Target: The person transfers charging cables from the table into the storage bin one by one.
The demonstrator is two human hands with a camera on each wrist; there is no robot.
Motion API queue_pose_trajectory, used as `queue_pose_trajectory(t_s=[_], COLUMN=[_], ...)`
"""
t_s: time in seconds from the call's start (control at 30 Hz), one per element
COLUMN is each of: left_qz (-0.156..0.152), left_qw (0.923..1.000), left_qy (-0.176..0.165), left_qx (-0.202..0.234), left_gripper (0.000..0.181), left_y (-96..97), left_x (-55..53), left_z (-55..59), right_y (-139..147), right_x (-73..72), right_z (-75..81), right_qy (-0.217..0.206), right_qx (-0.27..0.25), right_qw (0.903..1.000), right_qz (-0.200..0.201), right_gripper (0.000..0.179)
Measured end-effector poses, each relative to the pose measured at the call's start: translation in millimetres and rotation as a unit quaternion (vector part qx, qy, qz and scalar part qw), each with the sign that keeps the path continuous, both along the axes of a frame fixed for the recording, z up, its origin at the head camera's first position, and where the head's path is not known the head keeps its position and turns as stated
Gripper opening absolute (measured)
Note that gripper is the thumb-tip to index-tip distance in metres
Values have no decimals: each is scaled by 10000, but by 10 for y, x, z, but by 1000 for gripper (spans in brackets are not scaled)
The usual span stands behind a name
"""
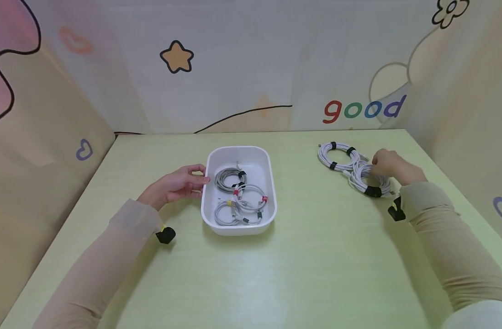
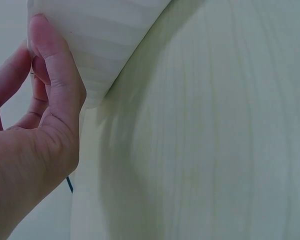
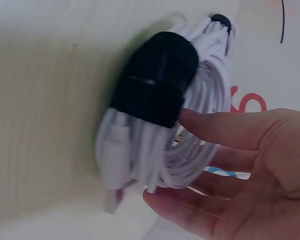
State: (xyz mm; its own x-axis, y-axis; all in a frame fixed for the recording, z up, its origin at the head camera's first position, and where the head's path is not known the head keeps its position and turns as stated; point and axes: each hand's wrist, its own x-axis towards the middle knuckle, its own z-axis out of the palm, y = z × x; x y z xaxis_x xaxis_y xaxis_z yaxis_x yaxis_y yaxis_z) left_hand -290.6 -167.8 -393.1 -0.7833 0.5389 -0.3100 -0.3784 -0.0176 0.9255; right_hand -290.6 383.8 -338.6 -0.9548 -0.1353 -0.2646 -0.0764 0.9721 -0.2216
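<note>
My left hand (image 1: pixel 178 185) pinches the left rim of a white plastic bin (image 1: pixel 238 231), its thumb against the outer wall in the left wrist view. Inside lie a grey coiled cable (image 1: pixel 219 182) with black ties, a white cable with red ties (image 1: pixel 264 199), and one with a yellow tie (image 1: pixel 229 203). At the right, my right hand (image 1: pixel 392 167) grips a thick white coiled cable (image 3: pixel 212 90) wrapped by a wide black strap (image 3: pixel 155 80). Thumb and fingers close round the coil's side, and a plug (image 3: pixel 115 160) sticks out below the strap.
Another white coiled cable (image 1: pixel 324 161) with several black ties lies on the table (image 1: pixel 300 256), just left of the held coil and overlapping it in the head view. A printed backdrop (image 1: pixel 242 68) rises behind the table and along both sides.
</note>
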Motion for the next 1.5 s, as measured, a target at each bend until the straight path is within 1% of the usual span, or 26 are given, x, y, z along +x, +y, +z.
queue_pose_trajectory(t_s=[0.13,0.23,0.3,0.47,0.57,0.63,0.8,0.93,1.07,1.2,1.33,1.5], left_qz=[-47,-77,-92,-104,-85,-71,-73,-50,-15,-16,-35,-30], left_qw=[9999,9999,9999,9998,9998,9998,9999,9999,10000,10000,9999,10000], left_qy=[18,30,44,49,27,15,13,8,-2,-13,-29,-37], left_qx=[100,125,123,157,177,178,141,98,90,86,90,75], left_gripper=[12,14,14,15,13,12,11,11,11,13,12,11], left_y=[-8,-14,-17,-12,-5,-2,-6,-7,-11,-13,-13,-15], left_x=[10,14,15,12,8,4,1,0,4,9,6,7], left_z=[-9,-19,-27,-37,-29,-23,-22,-19,-5,9,7,8], right_y=[40,67,90,168,221,239,279,314,319,296,259,167], right_x=[-14,-23,-26,-33,-46,-44,-9,10,29,44,48,21], right_z=[-107,-158,-172,-147,-118,-93,-35,-6,4,-27,-59,-82], right_qy=[109,246,283,176,41,-134,-769,-1061,-1055,-1061,-1022,-900], right_qx=[-197,-326,-418,-665,-883,-1144,-1762,-1998,-2139,-2253,-2334,-2391], right_qw=[9997,9992,9987,9976,9961,9933,9812,9741,9711,9685,9670,9668], right_qz=[-13,4,21,-8,-44,-106,-156,-61,-41,-94,-82,-72], right_gripper=[32,33,36,44,45,45,48,54,55,52,52,55])
